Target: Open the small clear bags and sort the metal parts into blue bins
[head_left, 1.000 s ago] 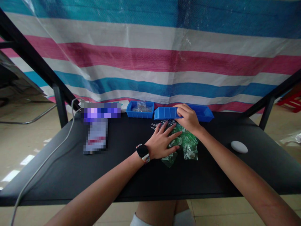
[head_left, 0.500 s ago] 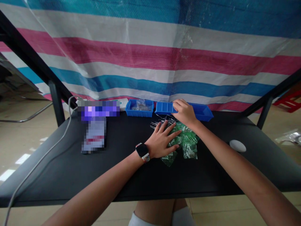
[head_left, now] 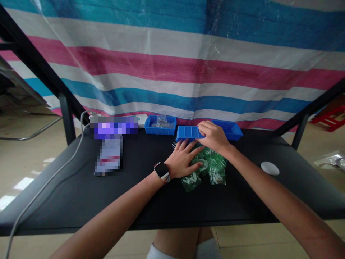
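My right hand [head_left: 214,136] grips the end of a blue plastic bin [head_left: 190,132], which is tipped over so that its ribbed outer side shows. Beneath the bin lie thin metal pins [head_left: 174,145], mostly hidden now by the bin and my fingers. My left hand [head_left: 183,158] rests with fingers spread on the near side of the bin, over the pins and the edge of the green bags. Those clear green bags [head_left: 217,169] hold small whitish pieces and lie in a heap between my hands. A watch is on my left wrist.
Along the back stand a blue bin [head_left: 160,131] with clear bags in it and another blue bin [head_left: 231,131] at right. A white mouse [head_left: 270,168] lies on the right of the black table [head_left: 151,212]. A cable [head_left: 58,172] crosses the left side, near a blurred-out item [head_left: 109,154].
The tipped blue bin has come down and toward me, now covering most of the metal pins. My left hand has shifted slightly left, staying spread.
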`<state>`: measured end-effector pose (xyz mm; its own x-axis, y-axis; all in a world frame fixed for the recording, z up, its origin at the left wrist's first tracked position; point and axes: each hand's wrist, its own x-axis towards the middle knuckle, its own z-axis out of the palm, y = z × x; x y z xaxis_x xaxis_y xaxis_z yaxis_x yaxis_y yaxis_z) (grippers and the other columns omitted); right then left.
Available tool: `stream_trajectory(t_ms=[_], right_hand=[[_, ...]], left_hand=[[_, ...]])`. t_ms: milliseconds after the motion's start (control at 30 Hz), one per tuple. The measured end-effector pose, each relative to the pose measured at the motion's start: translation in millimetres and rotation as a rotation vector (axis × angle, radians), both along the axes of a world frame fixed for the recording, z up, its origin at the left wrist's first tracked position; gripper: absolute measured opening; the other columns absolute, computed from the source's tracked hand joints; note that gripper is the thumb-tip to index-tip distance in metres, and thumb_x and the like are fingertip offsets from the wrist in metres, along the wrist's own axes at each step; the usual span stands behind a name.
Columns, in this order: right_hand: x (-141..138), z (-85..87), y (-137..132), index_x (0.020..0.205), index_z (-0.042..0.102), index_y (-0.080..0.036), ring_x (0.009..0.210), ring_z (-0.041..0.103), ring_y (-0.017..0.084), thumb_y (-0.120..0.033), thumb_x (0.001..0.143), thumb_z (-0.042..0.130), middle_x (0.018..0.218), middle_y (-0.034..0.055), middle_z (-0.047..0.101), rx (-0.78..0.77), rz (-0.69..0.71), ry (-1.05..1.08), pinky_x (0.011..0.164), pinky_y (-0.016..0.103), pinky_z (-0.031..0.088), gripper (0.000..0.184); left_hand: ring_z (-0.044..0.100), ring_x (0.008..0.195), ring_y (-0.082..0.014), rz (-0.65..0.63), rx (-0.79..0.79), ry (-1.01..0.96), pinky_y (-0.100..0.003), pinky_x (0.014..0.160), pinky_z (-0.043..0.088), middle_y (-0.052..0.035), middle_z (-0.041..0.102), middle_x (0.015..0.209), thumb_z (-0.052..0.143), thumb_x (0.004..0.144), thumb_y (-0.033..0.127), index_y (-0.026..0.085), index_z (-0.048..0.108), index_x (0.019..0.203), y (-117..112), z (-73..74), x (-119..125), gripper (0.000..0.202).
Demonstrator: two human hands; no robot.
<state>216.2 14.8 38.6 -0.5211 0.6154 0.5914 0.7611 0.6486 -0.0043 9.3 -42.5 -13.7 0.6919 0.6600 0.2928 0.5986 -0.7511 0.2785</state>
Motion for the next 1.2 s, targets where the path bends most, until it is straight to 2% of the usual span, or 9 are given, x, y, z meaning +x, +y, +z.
stream_trajectory(t_ms=[167, 367, 467, 567, 700, 800, 1033, 1200], right_hand=[[-2.5, 6.3, -12.8, 0.070, 0.039, -0.024, 0.082, 0.059, 0.020, -0.015, 0.087, 0.065, 0.085, 0.0043, 0.068, -0.054, 0.007, 0.019, 0.065, 0.030, 0.037, 0.032], [2.2, 8.2, -12.2, 0.070, 0.039, -0.025, 0.073, 0.056, 0.018, -0.016, 0.081, 0.067, 0.076, 0.0009, 0.061, -0.159, -0.012, 0.091, 0.065, 0.029, 0.037, 0.032], [6.2, 7.3, 6.8, 0.074, 0.048, -0.024, 0.075, 0.061, 0.020, -0.017, 0.079, 0.069, 0.079, 0.0014, 0.066, -0.232, -0.064, 0.168, 0.068, 0.029, 0.041, 0.023], [8.5, 4.4, 38.4, 0.085, 0.060, -0.024, 0.081, 0.067, 0.022, -0.021, 0.079, 0.074, 0.083, 0.0014, 0.072, -0.337, -0.115, 0.250, 0.073, 0.029, 0.045, 0.015], [9.2, -3.0, 80.9, 0.090, 0.070, -0.021, 0.087, 0.070, 0.023, -0.026, 0.084, 0.074, 0.090, 0.0043, 0.077, -0.436, -0.047, 0.236, 0.079, 0.030, 0.048, 0.009], [10.7, -9.3, 102.3, 0.092, 0.074, -0.020, 0.090, 0.071, 0.023, -0.031, 0.089, 0.072, 0.093, 0.0043, 0.078, -0.475, 0.005, 0.180, 0.081, 0.030, 0.047, 0.013], [13.5, -19.0, 126.1, 0.092, 0.079, -0.020, 0.088, 0.072, 0.023, -0.033, 0.089, 0.073, 0.093, 0.0042, 0.081, -0.510, -0.009, 0.037, 0.076, 0.028, 0.043, 0.015], [7.5, -13.3, 134.4, 0.084, 0.078, -0.021, 0.079, 0.070, 0.021, -0.032, 0.087, 0.079, 0.086, 0.0024, 0.080, -0.521, -0.004, -0.123, 0.068, 0.027, 0.041, 0.011]], left_hand=[[0.040, 0.147, -0.0424, -0.019, 0.017, 0.003, -0.066, 0.123, 0.030, -0.0132, 0.046, 0.164, 0.049, 0.103, 0.062, 0.027, 0.048, 0.161, -1.3, 3.1, -0.5, 0.068], [0.034, 0.153, -0.0447, -0.045, 0.010, 0.028, -0.068, 0.124, 0.026, -0.0119, 0.044, 0.167, 0.053, 0.100, 0.064, 0.030, 0.045, 0.163, -4.8, 2.9, 1.3, 0.073], [0.034, 0.155, -0.0443, -0.063, 0.007, 0.050, -0.070, 0.126, 0.021, -0.0094, 0.040, 0.170, 0.050, 0.101, 0.065, 0.033, 0.042, 0.165, -5.8, 1.1, 2.8, 0.072], [0.029, 0.159, -0.0436, -0.069, 0.021, 0.054, -0.069, 0.128, 0.017, -0.0072, 0.036, 0.173, 0.050, 0.100, 0.066, 0.035, 0.041, 0.165, -5.8, 0.8, 3.6, 0.072], [0.016, 0.164, -0.0436, -0.059, 0.057, 0.052, -0.068, 0.130, 0.009, -0.0069, 0.030, 0.176, 0.052, 0.100, 0.065, 0.032, 0.043, 0.165, -5.8, 2.7, 3.5, 0.073], [0.012, 0.165, -0.0411, -0.085, 0.052, 0.054, -0.066, 0.132, 0.009, -0.0076, 0.032, 0.175, 0.050, 0.101, 0.064, 0.031, 0.042, 0.165, -6.5, 3.4, 3.6, 0.072], [0.016, 0.165, -0.0400, -0.108, -0.002, 0.056, -0.062, 0.132, 0.017, -0.0131, 0.031, 0.175, 0.051, 0.102, 0.063, 0.026, 0.040, 0.166, -7.0, 3.3, 5.1, 0.075], [0.026, 0.162, -0.0412, -0.099, -0.045, 0.068, -0.063, 0.129, 0.025, -0.0123, 0.031, 0.175, 0.050, 0.102, 0.064, 0.028, 0.038, 0.166, -7.1, 3.1, 4.7, 0.075]])
